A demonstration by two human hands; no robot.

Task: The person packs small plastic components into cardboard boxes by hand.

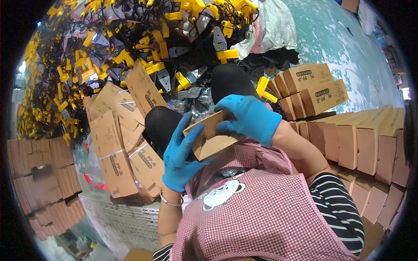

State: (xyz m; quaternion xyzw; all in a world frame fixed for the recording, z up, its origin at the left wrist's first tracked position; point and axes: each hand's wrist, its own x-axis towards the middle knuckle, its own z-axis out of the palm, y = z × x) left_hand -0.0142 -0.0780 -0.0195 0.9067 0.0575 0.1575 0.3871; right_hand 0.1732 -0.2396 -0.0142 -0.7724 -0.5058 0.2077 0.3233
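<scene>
A small brown cardboard box (217,147) is between my hands over my lap, partly folded up, with its inside showing. My left hand (177,155), in a blue glove, grips its left end, with fingers along the upper edge and the thumb below. At the far right side, my right hand (254,118), also gloved in blue, has its fingers curled over the box wall. The right fingertips are partly hidden inside the box. Close to my left hand lie bundles of flat cardboard boxes (104,141), tied with pale straps.
Beyond my knees rises a big heap of yellow-handled tools with black cords (82,65). Made-up boxes (320,95) stand stacked at the right, with long rows of boxes (339,143) beside me. More flat cardboard stacks (45,174) are at the far left, near a white woven crate (113,222).
</scene>
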